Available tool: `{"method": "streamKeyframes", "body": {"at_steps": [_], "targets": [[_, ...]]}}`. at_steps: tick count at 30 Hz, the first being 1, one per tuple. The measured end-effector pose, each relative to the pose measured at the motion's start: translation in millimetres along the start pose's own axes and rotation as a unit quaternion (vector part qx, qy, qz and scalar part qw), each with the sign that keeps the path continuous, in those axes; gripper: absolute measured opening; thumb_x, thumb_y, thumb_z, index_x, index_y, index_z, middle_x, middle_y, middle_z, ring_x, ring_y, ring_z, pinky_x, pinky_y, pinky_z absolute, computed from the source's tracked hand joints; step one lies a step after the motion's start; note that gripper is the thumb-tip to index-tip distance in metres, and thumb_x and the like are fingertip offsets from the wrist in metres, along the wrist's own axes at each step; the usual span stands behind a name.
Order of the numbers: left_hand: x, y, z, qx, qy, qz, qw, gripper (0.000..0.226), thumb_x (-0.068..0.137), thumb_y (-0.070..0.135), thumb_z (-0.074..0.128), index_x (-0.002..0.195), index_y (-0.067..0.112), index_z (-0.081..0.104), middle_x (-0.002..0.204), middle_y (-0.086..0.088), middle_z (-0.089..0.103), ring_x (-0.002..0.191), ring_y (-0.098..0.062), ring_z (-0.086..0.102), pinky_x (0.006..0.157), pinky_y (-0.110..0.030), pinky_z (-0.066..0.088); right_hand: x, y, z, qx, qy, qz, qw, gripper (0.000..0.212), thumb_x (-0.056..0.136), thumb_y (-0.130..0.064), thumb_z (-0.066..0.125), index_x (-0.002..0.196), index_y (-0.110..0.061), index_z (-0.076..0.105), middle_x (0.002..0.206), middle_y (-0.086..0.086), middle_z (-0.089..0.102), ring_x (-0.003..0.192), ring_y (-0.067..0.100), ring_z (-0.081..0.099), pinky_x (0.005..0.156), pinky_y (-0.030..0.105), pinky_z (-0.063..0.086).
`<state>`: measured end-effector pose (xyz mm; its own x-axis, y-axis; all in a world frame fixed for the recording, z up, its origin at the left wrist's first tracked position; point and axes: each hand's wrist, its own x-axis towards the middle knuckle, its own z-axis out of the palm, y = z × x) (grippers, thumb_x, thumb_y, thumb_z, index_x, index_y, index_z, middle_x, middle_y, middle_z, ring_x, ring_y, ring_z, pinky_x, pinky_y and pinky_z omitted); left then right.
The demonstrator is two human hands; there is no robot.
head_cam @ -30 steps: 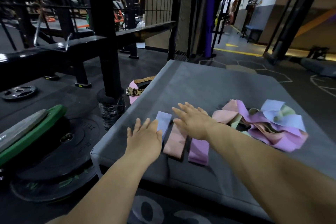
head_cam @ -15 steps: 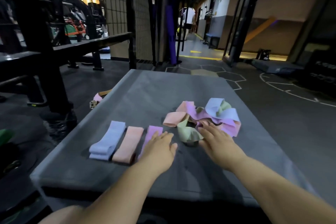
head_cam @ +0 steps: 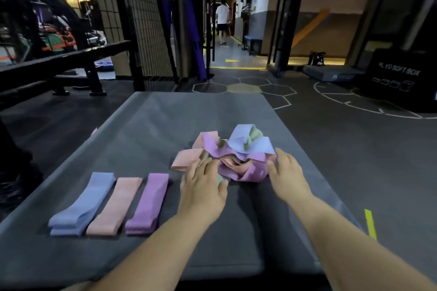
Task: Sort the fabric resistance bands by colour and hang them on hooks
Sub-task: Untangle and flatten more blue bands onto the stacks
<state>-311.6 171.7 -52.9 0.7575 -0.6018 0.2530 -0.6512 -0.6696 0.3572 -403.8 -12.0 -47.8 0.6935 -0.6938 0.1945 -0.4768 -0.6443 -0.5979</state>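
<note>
- Unsorted pile [head_cam: 238,160]: blue, green, pink, purple and peach fabric bands lie tangled right of centre on the grey padded platform [head_cam: 146,125].
- Sorted row: a blue band [head_cam: 80,205], a peach band [head_cam: 115,204] and a purple band [head_cam: 147,203] lie flat and side by side on the near left of the platform, apart from the pile.
- Left hand [head_cam: 203,186]: released, palm down, with fingers laid straight over the pile's near left edge. A pale green band [head_cam: 220,180] shows beside the thumb.
- Right hand [head_cam: 287,173]: released, with relaxed fingers touching the pile's right side and nothing grasped.
- Surroundings: a yellow tape strip [head_cam: 370,223] marks the floor to the right. A black soft box [head_cam: 399,82] stands far right. A person [head_cam: 222,16] is in the corridor beyond.
</note>
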Motion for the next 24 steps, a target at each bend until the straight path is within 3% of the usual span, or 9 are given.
{"method": "streamKeyframes", "body": {"at_steps": [6,10,15,19,21,23,24], "targets": [[50,15,1,-0.004,0.003,0.002,1.000,0.044,0.097,0.039,0.042,0.139,0.027,0.041,0.142,0.004,0.046,0.134,-0.020,0.031,0.109,-0.034,0.026,29,4,3,0.113,-0.045,0.086,0.989,0.054,0.104,-0.029,0.035,0.154,-0.015,0.021,0.158,0.011,0.029,0.144,0.028,0.028,0.112,0.036,0.025],[89,29,-1,-0.004,-0.024,-0.015,1.000,0.037,0.097,0.037,0.041,0.133,0.029,0.046,0.132,0.005,0.054,0.128,-0.022,0.036,0.102,-0.037,0.034,41,6,6,0.170,-0.070,0.100,0.978,0.053,0.104,-0.026,0.034,0.155,-0.024,0.019,0.157,0.005,0.032,0.140,0.027,0.034,0.104,0.032,0.030],[116,41,7,0.029,-0.077,-0.036,0.996,0.043,0.100,0.035,0.038,0.143,0.034,0.039,0.132,0.002,0.055,0.128,-0.025,0.037,0.097,-0.036,0.034,52,9,13,0.186,-0.045,0.080,0.978,0.047,0.101,-0.024,0.034,0.148,-0.030,0.036,0.141,0.006,0.051,0.122,0.028,0.048,0.099,0.035,0.039],[128,40,21,0.019,-0.068,-0.061,0.996,0.034,0.098,0.032,0.040,0.130,0.036,0.053,0.118,0.000,0.063,0.119,-0.023,0.046,0.097,-0.034,0.034,55,12,16,0.120,-0.043,0.088,0.988,0.042,0.104,-0.027,0.032,0.143,-0.028,0.045,0.130,0.012,0.052,0.121,0.033,0.046,0.102,0.038,0.037],[131,40,24,0.014,-0.025,-0.062,0.998,0.028,0.097,0.031,0.044,0.118,0.033,0.062,0.108,0.002,0.066,0.116,-0.022,0.047,0.095,-0.032,0.035,56,14,17,0.098,-0.046,0.080,0.991,0.030,0.103,-0.028,0.036,0.111,-0.022,0.064,0.118,0.016,0.058,0.109,0.033,0.049,0.089,0.035,0.039],[133,40,23,-0.002,-0.001,-0.068,0.998,0.024,0.097,0.031,0.045,0.110,0.030,0.065,0.104,0.004,0.067,0.114,-0.023,0.048,0.088,-0.030,0.034,56,13,17,0.102,-0.034,0.087,0.990,0.031,0.099,-0.030,0.045,0.070,-0.023,0.055,0.101,0.013,0.058,0.089,0.029,0.049,0.070,0.032,0.036],[135,39,22,-0.015,0.003,-0.078,0.997,0.023,0.097,0.032,0.045,0.106,0.030,0.065,0.103,0.003,0.066,0.112,-0.024,0.048,0.085,-0.030,0.033,55,13,17,0.109,-0.023,0.091,0.990,0.035,0.097,-0.031,0.048,0.063,-0.022,0.049,0.096,0.011,0.056,0.081,0.026,0.047,0.062,0.031,0.033]]}}
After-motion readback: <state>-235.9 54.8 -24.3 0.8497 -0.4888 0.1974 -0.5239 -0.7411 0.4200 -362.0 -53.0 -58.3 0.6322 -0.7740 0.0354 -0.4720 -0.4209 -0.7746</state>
